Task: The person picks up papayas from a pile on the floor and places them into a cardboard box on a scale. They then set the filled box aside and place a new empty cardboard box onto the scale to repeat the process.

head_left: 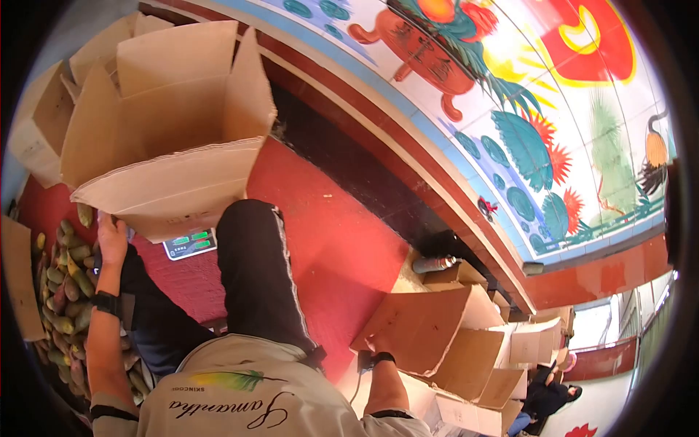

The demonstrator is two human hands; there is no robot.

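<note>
In the head view, the open box [167,175] stands upright at the upper left, with the scale [191,246] showing at its near edge. The left hand [111,240] is at the box's near left corner, beside the tubers [69,291]; its fingertips are partly hidden, so I cannot tell whether they are clamped on the board. The right hand [375,348] is at the edge of a brown flap [415,320]; whether its fingers are apart or pinching cannot be told. The box should be light if unfilled, stiff along its walls but floppy at the flaps, not slippery, and easily creased. Best hold: both hands low on opposite walls, not by the flaps. The shirt [233,393] reads "Samantha" in script, with smaller lettering starting "SKINCO". The scale's green digits, the box's faint print, the canister's [435,264] label and the characters on the painted wall [510,58] are unreadable.
</note>
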